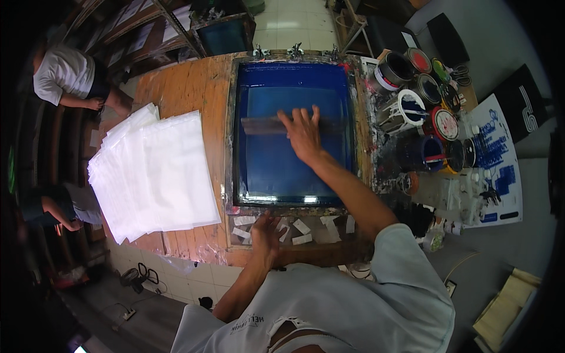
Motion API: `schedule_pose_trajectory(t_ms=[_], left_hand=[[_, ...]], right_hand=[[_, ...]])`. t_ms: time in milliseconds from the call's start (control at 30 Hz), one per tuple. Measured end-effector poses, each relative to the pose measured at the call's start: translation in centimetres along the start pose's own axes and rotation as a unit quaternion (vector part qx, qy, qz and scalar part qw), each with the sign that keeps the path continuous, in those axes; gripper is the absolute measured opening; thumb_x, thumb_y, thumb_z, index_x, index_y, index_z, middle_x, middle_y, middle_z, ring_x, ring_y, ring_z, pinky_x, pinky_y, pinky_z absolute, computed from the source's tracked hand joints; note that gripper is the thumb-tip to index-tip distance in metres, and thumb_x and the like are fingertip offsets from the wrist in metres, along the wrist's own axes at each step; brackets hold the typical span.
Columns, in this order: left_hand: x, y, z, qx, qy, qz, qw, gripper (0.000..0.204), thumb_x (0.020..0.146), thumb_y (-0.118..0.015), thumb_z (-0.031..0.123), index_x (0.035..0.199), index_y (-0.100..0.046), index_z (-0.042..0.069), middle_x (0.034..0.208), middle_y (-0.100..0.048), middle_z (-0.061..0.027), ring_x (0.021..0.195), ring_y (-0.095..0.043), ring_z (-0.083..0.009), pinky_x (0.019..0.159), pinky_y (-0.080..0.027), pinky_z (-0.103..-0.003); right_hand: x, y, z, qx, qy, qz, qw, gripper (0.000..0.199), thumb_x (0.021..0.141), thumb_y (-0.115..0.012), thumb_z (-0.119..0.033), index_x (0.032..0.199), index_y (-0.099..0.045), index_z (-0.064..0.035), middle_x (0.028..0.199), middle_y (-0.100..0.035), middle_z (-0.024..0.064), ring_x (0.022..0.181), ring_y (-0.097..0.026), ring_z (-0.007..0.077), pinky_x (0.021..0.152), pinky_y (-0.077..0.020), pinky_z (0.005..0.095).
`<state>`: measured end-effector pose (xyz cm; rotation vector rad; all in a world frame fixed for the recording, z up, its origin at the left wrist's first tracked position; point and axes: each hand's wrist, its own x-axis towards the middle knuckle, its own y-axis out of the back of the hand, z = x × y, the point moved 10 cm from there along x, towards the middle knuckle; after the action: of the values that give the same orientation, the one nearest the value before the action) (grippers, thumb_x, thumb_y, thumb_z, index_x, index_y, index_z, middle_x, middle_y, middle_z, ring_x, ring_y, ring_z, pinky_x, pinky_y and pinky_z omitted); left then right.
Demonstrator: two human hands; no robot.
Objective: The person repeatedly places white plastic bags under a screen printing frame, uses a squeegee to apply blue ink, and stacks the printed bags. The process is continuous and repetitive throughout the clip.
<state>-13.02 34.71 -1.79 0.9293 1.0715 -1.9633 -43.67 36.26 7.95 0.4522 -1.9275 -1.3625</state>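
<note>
A screen-printing frame [231, 135] with blue ink on its mesh [288, 167] lies on the wooden table in front of me. My right hand [303, 134] reaches over it, its fingers spread across the top of a squeegee [262, 125] and gripping it. The squeegee lies crosswise on the mesh, its lower edge in the ink. At the front edge of the frame is my left hand [266, 234], fingers apart and fingertips at the rim. Nothing shows in its palm. Hinge clamps [295, 52] sit along the far side of the frame.
A fanned stack of white sheets [165, 173] covers the table's left part. Ink cans [442, 123] and jars crowd the right side. Pale tape pieces [302, 227] lie along the near edge. Two other people [70, 76] are at the far left, by shelving.
</note>
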Motion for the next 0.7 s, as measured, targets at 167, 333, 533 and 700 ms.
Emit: schedule_pose_trajectory(t_ms=[167, 333, 533, 700], left_hand=[[-0.5, 0.0, 0.1, -0.018, -0.001, 0.026, 0.999, 0.053, 0.092, -0.067, 0.029, 0.137, -0.048, 0.006, 0.124, -0.049, -0.0130, 0.116, -0.052, -0.0269, 0.103, -0.044, -0.059], [-0.8, 0.1, 0.4, -0.036, -0.014, 0.030, 0.999, 0.037, 0.093, -0.070, 0.027, 0.122, -0.057, 0.009, 0.108, -0.055, -0.0074, 0.104, -0.056, -0.0250, 0.099, -0.047, -0.059], [-0.8, 0.7, 0.2, -0.059, -0.025, 0.032, 0.997, 0.024, 0.092, -0.073, 0.026, 0.107, -0.058, 0.013, 0.103, -0.058, -0.0046, 0.102, -0.059, -0.0246, 0.096, -0.048, -0.058], [-1.2, 0.6, 0.6, -0.054, -0.030, 0.041, 0.997, 0.021, 0.093, -0.073, 0.023, 0.097, -0.053, 0.015, 0.099, -0.060, -0.0043, 0.101, -0.061, -0.0242, 0.095, -0.050, -0.058]], right_hand=[[8.5, -2.5, 4.7, -0.025, -0.006, 0.002, 1.000, 0.063, 0.080, -0.079, -0.006, 0.138, -0.056, -0.0157, 0.106, -0.058, 0.0098, 0.110, -0.056, 0.0286, 0.116, -0.0248, 0.0673], [13.4, -2.8, 7.6, -0.036, -0.017, -0.039, 0.998, 0.068, 0.080, -0.083, -0.014, 0.141, -0.054, -0.0160, 0.116, -0.062, 0.0115, 0.119, -0.056, 0.0290, 0.113, -0.0312, 0.0583], [14.8, -3.2, 8.8, -0.002, -0.011, -0.088, 0.996, 0.060, 0.085, -0.078, -0.011, 0.140, -0.055, -0.0164, 0.116, -0.063, 0.0135, 0.115, -0.058, 0.0293, 0.101, -0.0382, 0.0475], [14.3, -2.7, 8.0, -0.073, 0.008, 0.044, 0.996, 0.049, 0.089, -0.068, -0.001, 0.134, -0.058, -0.0176, 0.105, -0.059, 0.0115, 0.107, -0.056, 0.0296, 0.097, -0.0389, 0.0470]])
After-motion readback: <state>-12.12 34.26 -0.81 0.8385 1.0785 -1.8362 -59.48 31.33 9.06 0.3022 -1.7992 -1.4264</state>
